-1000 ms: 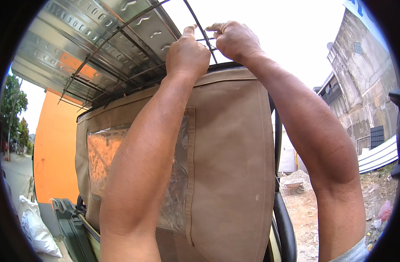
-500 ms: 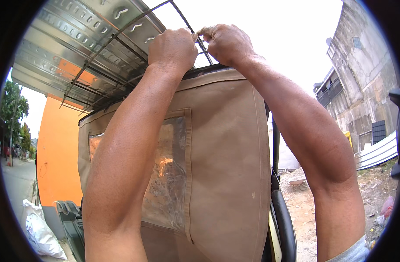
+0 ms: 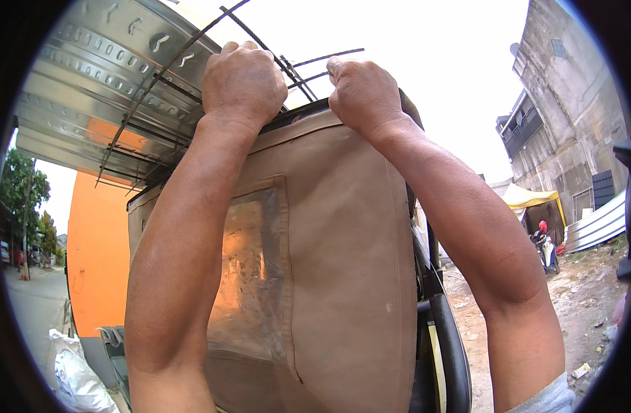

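Both my arms reach up over the tan fabric cover [image 3: 350, 206] of a vehicle, which has a clear plastic window [image 3: 250, 275]. My left hand [image 3: 243, 86] is closed in a fist among thin dark steel bars [image 3: 241, 22] at the cover's top edge; its fingers face away, so what they hold is hidden. To its right, my right hand [image 3: 364, 96] is also closed, its curled finger at the end of a short dark bar [image 3: 310, 80]. Whatever is inside that grip does not show. The hands are a short gap apart.
Galvanised metal sheets [image 3: 88, 89] with slots overhang at the upper left. Behind stands an orange wall [image 3: 95, 248]. White sacks [image 3: 81, 375] lie at the lower left. Rubble ground, a yellow-edged canopy [image 3: 529, 197] and a parked motorbike [image 3: 546, 251] are on the right.
My hands were nearly touching at the bars and are now apart. The left has moved left, the right slightly down and to the right. The view has shifted, bringing the canopy and motorbike into sight.
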Motion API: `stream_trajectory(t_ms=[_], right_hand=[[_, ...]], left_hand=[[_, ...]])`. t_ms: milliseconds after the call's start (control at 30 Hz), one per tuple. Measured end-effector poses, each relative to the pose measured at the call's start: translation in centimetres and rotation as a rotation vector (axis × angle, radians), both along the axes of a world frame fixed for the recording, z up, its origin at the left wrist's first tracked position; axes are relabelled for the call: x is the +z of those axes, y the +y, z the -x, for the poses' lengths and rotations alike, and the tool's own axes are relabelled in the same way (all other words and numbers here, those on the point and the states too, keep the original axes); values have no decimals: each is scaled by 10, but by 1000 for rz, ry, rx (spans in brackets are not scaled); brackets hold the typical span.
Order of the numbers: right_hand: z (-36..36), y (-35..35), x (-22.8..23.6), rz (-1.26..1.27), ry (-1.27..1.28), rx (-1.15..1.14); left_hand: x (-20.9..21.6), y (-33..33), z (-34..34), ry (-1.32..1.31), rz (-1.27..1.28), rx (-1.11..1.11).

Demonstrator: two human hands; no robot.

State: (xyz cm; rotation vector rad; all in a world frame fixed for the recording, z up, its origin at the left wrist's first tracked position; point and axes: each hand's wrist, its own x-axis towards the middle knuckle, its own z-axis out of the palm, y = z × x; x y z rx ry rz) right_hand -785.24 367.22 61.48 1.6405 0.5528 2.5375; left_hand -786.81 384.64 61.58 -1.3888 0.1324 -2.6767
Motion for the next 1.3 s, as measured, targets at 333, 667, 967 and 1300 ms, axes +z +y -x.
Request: stream_trajectory(t_ms=[333,667,967,1300], right_hand=[[1,4,2,11,-7,-44],[-3,-1,-14,-54,-23,25],[-6,6,0,-18,-45,-123],[-25,27,-1,468,-423,13]], left_hand=[[-15,-12,18,286,102,-107],[-24,-1,21,272,53,-194],[-22,-9,21,461,101,-280],[-43,0,-3,346,27,-502]])
